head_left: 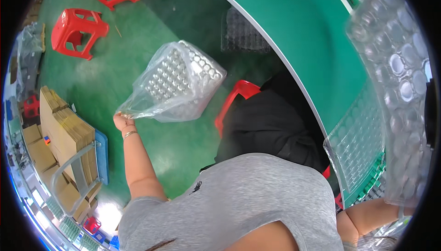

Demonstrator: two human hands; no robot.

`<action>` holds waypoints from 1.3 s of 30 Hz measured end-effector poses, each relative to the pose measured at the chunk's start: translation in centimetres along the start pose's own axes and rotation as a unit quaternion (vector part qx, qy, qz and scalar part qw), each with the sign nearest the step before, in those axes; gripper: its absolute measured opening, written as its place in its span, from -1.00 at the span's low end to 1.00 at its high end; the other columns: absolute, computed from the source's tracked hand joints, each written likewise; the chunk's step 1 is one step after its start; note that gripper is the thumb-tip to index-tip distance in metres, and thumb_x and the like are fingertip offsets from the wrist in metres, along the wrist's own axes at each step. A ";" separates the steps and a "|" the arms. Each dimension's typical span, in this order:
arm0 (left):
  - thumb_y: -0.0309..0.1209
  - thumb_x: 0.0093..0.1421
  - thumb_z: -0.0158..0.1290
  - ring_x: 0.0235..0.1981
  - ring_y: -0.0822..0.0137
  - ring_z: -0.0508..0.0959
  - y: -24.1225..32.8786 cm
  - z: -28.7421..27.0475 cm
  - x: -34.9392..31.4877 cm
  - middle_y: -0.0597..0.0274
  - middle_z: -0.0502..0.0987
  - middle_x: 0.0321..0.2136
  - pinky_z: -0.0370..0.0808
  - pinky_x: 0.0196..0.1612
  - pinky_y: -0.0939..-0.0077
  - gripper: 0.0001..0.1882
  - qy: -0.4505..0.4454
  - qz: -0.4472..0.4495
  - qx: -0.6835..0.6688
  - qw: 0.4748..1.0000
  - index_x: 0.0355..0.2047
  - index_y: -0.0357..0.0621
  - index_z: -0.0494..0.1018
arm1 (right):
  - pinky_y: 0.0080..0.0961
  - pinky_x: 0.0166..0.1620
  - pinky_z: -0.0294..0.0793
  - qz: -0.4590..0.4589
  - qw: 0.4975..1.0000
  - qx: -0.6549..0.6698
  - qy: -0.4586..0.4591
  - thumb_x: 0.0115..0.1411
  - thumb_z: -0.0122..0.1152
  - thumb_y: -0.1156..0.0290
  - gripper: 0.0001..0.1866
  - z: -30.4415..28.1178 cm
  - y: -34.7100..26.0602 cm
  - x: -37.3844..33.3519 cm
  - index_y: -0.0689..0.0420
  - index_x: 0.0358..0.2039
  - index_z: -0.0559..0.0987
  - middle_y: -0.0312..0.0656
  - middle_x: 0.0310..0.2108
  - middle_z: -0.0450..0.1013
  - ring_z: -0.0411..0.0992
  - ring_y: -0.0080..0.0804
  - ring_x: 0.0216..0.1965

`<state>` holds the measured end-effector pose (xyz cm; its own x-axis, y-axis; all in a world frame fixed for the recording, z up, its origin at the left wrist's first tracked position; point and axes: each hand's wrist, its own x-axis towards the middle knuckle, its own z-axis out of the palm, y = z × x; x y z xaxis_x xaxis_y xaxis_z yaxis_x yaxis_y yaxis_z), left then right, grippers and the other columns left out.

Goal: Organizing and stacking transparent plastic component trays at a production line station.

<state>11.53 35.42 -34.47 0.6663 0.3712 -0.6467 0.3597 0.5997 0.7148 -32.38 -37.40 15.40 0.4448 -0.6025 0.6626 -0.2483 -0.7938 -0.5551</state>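
My left hand (124, 121) is closed on the gathered end of a clear plastic bag (142, 97), with the arm stretched out to the left. Inside the bag is a stack of clear blister trays (170, 78) with rows of round cups, resting on the green floor. At the right rim, my right hand (410, 205) is at the lower end of a clear blister tray (395, 81), which stands raised close to me. Its fingers are hard to see there, but the tray seems held up by it. Another clear tray (356, 140) lies on the green table.
The curved green table (303, 30) runs along my right. Red stools (78, 32) stand at the far left. Flattened cardboard boxes (69, 127) sit on a blue trolley (101, 156) at left. More trays (243, 32) are on the floor beneath the table edge.
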 end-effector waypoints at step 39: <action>-0.21 0.39 -0.19 -0.31 0.48 0.51 -2.3 30.3 -49.4 0.25 0.54 -0.30 0.45 -0.23 0.61 -0.63 -0.573 0.062 0.164 0.800 -0.18 -0.29 0.45 | -0.46 -0.44 0.37 -0.445 0.851 0.050 -0.274 -0.17 0.41 0.48 -0.64 8.9 -8.0 -11.1 0.22 -0.31 0.52 -0.20 -0.44 0.43 0.35 -0.37 -0.53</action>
<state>-2.47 -5.80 3.89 0.8042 -0.5936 -0.0300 0.2703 0.3203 0.9079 -27.69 -23.69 8.03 0.7595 0.3852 0.5242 0.4593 -0.8882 -0.0129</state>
